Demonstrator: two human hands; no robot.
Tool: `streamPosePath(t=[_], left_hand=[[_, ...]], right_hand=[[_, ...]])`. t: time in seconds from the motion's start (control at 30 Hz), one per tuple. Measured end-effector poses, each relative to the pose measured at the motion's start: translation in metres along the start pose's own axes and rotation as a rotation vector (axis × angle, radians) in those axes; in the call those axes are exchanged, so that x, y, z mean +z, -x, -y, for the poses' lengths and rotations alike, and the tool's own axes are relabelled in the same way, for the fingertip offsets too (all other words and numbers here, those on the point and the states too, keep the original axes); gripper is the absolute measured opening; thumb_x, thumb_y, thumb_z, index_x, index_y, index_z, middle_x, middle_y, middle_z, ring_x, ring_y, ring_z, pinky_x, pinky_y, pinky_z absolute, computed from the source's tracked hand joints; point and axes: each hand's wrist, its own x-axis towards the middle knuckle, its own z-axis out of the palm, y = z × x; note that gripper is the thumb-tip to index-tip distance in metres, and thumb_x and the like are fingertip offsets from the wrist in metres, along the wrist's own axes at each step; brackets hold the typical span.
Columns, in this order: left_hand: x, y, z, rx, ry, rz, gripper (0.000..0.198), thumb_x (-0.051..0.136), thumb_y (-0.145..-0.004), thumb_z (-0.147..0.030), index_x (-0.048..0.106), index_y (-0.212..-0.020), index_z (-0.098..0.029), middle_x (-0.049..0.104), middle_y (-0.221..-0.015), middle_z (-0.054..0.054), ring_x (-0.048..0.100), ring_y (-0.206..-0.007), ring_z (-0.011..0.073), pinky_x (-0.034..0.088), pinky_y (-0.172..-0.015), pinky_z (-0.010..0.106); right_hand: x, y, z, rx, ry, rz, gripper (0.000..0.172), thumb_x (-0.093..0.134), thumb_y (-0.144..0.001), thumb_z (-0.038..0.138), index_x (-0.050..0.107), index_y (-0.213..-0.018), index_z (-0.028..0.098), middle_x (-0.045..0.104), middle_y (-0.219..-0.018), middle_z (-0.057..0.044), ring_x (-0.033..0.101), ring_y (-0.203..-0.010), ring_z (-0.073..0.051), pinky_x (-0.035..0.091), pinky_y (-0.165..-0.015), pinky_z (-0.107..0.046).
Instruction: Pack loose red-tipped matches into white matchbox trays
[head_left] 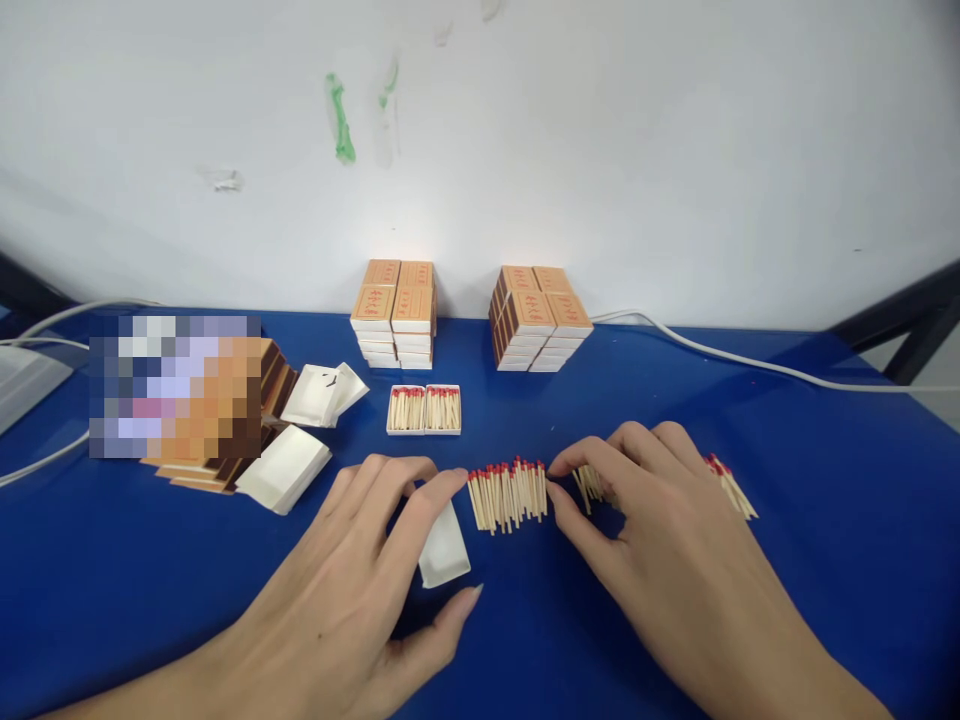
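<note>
Red-tipped wooden matches (508,496) lie side by side in a loose row on the blue table between my hands. The index finger of my left hand (375,560) reaches the row's left end; its thumb is spread apart below. Under that hand a shallow white matchbox tray (448,548) shows partly. My right hand (652,540) has its index fingertip and thumb tip at the row's right end, a small gap between them. More matches (592,486) lie partly hidden beneath it, and others (731,485) show beyond it on the right.
Two white trays full of matches (406,410) stand in the middle. Behind them are two stacks of closed matchboxes (394,305), (536,310). White trays (285,465) and brown sleeves (217,478) pile up at left, partly blurred. A white cable (720,358) runs along the wall.
</note>
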Motion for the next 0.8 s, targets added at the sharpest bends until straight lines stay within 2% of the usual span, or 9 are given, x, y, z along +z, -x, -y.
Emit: streamPosePath(t=[0.17,0.37,0.8], left_hand=[[0.0004,0.0004,0.0001,0.007,-0.010,0.006,0.056,0.063,-0.110,-0.031,0.050,-0.164,-0.022,0.061,-0.149,0.016,0.058,-0.138,0.0331,0.051,-0.112,0.052],[0.0015,0.0002,0.0004,0.005,-0.005,-0.015,0.055,0.063,-0.110,-0.032,0.052,-0.162,-0.023,0.062,-0.150,0.014,0.059,-0.137,0.0331,0.050,-0.112,0.050],[-0.0009,-0.0008,-0.0007,0.018,-0.029,0.008,0.053,0.060,-0.113,-0.032,0.049,-0.163,-0.020,0.059,-0.149,0.013,0.055,-0.137,0.0314,0.047,-0.114,0.049]], right_hand=[[-0.0047,0.0003,-0.0057,0.053,0.043,-0.030,0.008,0.065,-0.104,0.020,0.071,-0.104,0.025,0.065,-0.091,-0.007,0.052,-0.090,-0.031,0.045,-0.077,-0.046],[-0.0021,0.0007,-0.0100,0.024,0.109,-0.032,0.017,0.057,-0.102,0.013,0.069,-0.109,0.023,0.065,-0.091,-0.008,0.051,-0.087,-0.030,0.044,-0.077,-0.046],[0.0005,0.0012,-0.0103,0.019,0.083,-0.029,0.010,0.060,-0.105,0.017,0.066,-0.108,0.024,0.066,-0.093,-0.007,0.053,-0.090,-0.031,0.044,-0.078,-0.045]])
